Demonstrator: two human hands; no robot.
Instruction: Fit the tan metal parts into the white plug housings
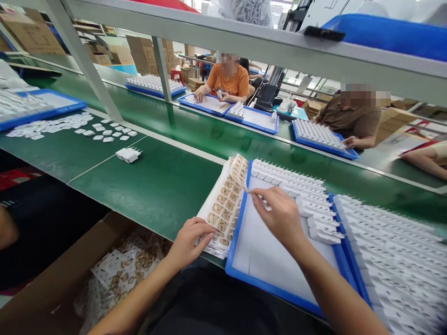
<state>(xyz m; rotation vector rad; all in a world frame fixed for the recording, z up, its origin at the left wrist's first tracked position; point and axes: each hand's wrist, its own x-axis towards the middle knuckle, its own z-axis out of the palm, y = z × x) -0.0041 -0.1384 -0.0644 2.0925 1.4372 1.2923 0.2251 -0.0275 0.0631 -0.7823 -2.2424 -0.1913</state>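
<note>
A stack of sticker sheets [223, 204] with rows of tan labels lies on the green bench, against the left side of a blue tray [233, 253]. My left hand [192, 239] rests on the sheets' lower left edge, fingers apart and holding nothing. Above the tray's left edge, my right hand [279, 211] pinches a thin, pale strip [243, 187] by its end; the strip is slightly blurred and reaches over the sheets. White plug adapters [296, 186] stand in rows along the tray's far and right sides, pins upward.
Another tray full of white adapters [394, 251] is at the right. Two adapters [128, 154] and loose white covers [108, 132] lie left. A metal frame [216, 28] crosses above. Persons sit across the bench beside trays. Below left, a carton [52, 279] holds scrap sheets.
</note>
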